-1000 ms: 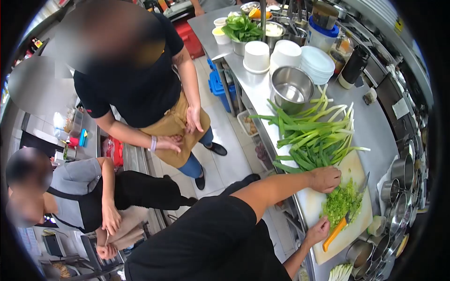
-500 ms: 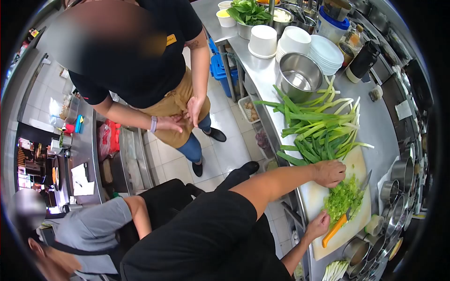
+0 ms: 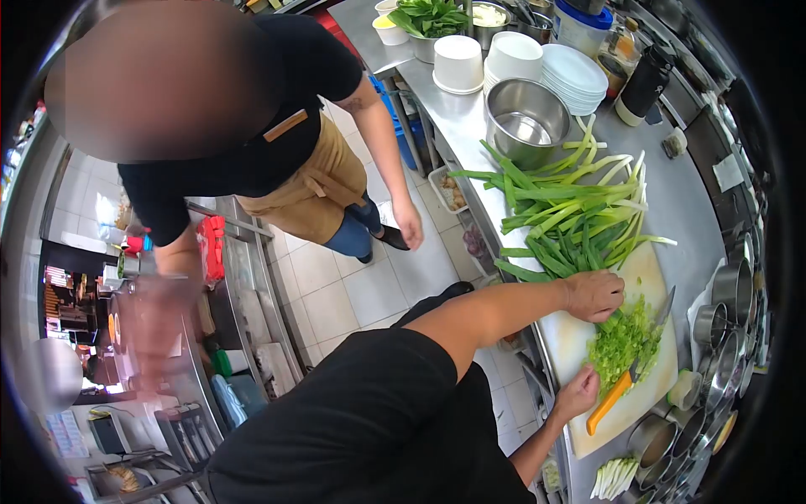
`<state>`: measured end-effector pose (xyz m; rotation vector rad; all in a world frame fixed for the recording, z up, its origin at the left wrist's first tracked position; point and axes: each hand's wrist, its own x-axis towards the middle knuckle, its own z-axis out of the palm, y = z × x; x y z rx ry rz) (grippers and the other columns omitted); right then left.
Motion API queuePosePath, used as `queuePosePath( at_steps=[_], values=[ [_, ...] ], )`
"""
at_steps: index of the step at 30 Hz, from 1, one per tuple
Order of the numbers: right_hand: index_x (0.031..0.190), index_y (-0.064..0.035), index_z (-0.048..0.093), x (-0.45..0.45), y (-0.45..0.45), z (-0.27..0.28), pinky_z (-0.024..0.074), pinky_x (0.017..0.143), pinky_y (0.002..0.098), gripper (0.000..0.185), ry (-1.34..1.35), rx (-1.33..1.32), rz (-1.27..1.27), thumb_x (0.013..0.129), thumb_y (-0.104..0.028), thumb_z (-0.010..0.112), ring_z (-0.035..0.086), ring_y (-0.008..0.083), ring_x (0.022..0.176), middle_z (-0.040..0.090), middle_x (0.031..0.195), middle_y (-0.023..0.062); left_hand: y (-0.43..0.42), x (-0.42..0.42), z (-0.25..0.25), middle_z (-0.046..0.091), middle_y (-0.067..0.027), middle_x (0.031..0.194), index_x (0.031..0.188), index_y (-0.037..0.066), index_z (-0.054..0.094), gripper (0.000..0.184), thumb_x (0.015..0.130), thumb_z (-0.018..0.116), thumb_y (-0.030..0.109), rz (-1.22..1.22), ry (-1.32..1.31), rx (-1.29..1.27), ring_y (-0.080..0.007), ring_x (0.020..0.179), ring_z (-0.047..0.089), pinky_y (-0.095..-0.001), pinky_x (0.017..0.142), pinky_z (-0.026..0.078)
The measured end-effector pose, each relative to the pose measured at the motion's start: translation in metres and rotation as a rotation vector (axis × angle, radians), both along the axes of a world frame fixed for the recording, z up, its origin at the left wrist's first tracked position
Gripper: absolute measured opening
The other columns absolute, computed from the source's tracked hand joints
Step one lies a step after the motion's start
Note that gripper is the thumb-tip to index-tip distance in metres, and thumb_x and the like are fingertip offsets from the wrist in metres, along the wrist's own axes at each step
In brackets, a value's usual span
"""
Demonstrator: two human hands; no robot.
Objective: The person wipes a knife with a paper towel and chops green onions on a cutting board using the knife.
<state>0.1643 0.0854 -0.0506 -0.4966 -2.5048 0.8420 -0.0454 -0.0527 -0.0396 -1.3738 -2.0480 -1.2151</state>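
Note:
Near the upper end of the white cutting board [image 3: 579, 340], my left hand [image 3: 594, 296] is closed with curled fingers, at the edge of a pile of chopped green onion [image 3: 621, 343]. My right hand [image 3: 579, 391] is also closed, at the pile's lower left side. What either hand holds, if anything, is hidden. A knife with an orange handle [image 3: 608, 405] lies on the board, its blade partly under the chopped pieces. Whole green onions [image 3: 579, 210] are heaped just beyond my left hand.
A steel pot [image 3: 527, 122], stacked white tubs [image 3: 514, 57] and lids [image 3: 574, 77] stand farther along the counter. Steel pans [image 3: 735, 290] line the right side. A co-worker in a tan apron [image 3: 294, 197] stands left of the counter. Cut white stalks [image 3: 614, 479] lie below the board.
Both my hands stay by the chopped green onion, and the knife still lies there. The co-worker's hands have parted, one blurred at lower left. The person in grey is mostly out of view.

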Motion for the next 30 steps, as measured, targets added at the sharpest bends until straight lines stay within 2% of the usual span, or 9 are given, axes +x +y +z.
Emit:
queuePosePath(
  at_steps=[9,11,12,14,15,16,17,27,30],
  values=[
    [0.076,0.0018,0.058,0.001,-0.001,-0.004,0.0404,0.056,0.0394,0.031,0.019,-0.032,-0.029,0.100,-0.017,0.061,0.047,0.0249,0.059,0.050,0.064,0.0116,-0.001,0.003,-0.001,0.055,-0.0129,0.092,0.085,0.008,0.057,0.017,0.077,0.069,0.016,-0.016,-0.040,-0.056,-0.0340,0.088,0.057,-0.0465,0.079,0.047],
    [0.077,0.0018,0.059,0.000,-0.003,-0.013,0.0409,0.057,0.0394,0.030,0.238,-0.092,-0.042,0.101,-0.016,0.060,0.048,0.0244,0.059,0.050,0.064,0.0110,0.002,-0.006,-0.001,0.056,-0.0151,0.093,0.087,0.007,0.057,0.018,0.076,0.069,0.016,-0.084,-0.010,-0.175,-0.0361,0.089,0.057,-0.0485,0.077,0.048],
    [0.074,0.0019,0.051,0.004,-0.006,0.003,0.0360,0.056,0.0356,0.035,0.069,-0.168,-0.092,0.103,-0.016,0.057,0.039,0.0137,0.063,0.048,0.065,0.0009,-0.002,-0.005,0.000,0.057,-0.0155,0.096,0.088,0.007,0.058,0.020,0.075,0.070,0.015,-0.094,-0.004,-0.087,-0.0368,0.090,0.058,-0.0490,0.077,0.048],
    [0.071,0.0004,0.049,-0.004,-0.019,0.015,0.0346,0.055,0.0364,0.035,0.196,-0.180,-0.066,0.101,-0.015,0.059,0.038,0.0162,0.060,0.043,0.063,0.0062,-0.004,0.001,0.006,0.059,-0.0162,0.099,0.089,0.007,0.058,0.023,0.073,0.072,0.016,-0.032,-0.022,-0.118,-0.0373,0.091,0.058,-0.0494,0.079,0.048],
    [0.070,0.0000,0.048,-0.002,-0.017,0.019,0.0350,0.054,0.0379,0.036,0.078,-0.181,-0.095,0.101,-0.015,0.059,0.039,0.0191,0.058,0.042,0.063,0.0097,-0.005,0.003,0.014,0.059,-0.0163,0.099,0.089,0.007,0.059,0.023,0.072,0.072,0.015,-0.028,-0.060,-0.159,-0.0379,0.093,0.059,-0.0495,0.081,0.049],
    [0.071,-0.0030,0.055,-0.003,-0.012,0.014,0.0418,0.055,0.0421,0.028,0.096,-0.118,-0.098,0.097,-0.011,0.062,0.052,0.0300,0.058,0.052,0.066,0.0127,-0.005,0.002,0.011,0.059,-0.0163,0.100,0.090,0.007,0.060,0.022,0.072,0.071,0.011,-0.027,-0.059,-0.184,-0.0378,0.094,0.059,-0.0496,0.082,0.049],
    [0.071,-0.0035,0.055,-0.005,-0.012,0.020,0.0427,0.056,0.0430,0.027,0.101,-0.124,-0.106,0.096,-0.011,0.063,0.054,0.0327,0.059,0.054,0.067,0.0135,-0.004,0.001,0.013,0.059,-0.0162,0.101,0.090,0.007,0.060,0.020,0.073,0.070,0.009,-0.029,-0.047,-0.204,-0.0374,0.094,0.059,-0.0491,0.082,0.049],
    [0.074,-0.0055,0.058,-0.002,-0.014,0.033,0.0457,0.055,0.0421,0.022,0.158,-0.197,-0.135,0.092,-0.013,0.069,0.057,0.0318,0.059,0.059,0.069,0.0103,-0.001,0.001,0.019,0.060,-0.0158,0.104,0.096,0.003,0.058,0.015,0.083,0.065,0.003,-0.011,0.005,-0.257,-0.0358,0.092,0.059,-0.0446,0.080,0.048],
    [0.082,-0.0050,0.065,0.004,-0.010,0.033,0.0481,0.057,0.0415,0.009,0.121,-0.149,-0.072,0.090,-0.009,0.068,0.060,0.0312,0.062,0.061,0.073,0.0113,-0.001,0.000,0.017,0.061,-0.0142,0.104,0.094,0.004,0.059,0.016,0.082,0.069,0.007,-0.009,-0.002,-0.265,-0.0350,0.093,0.059,-0.0444,0.082,0.047]
  ],
)
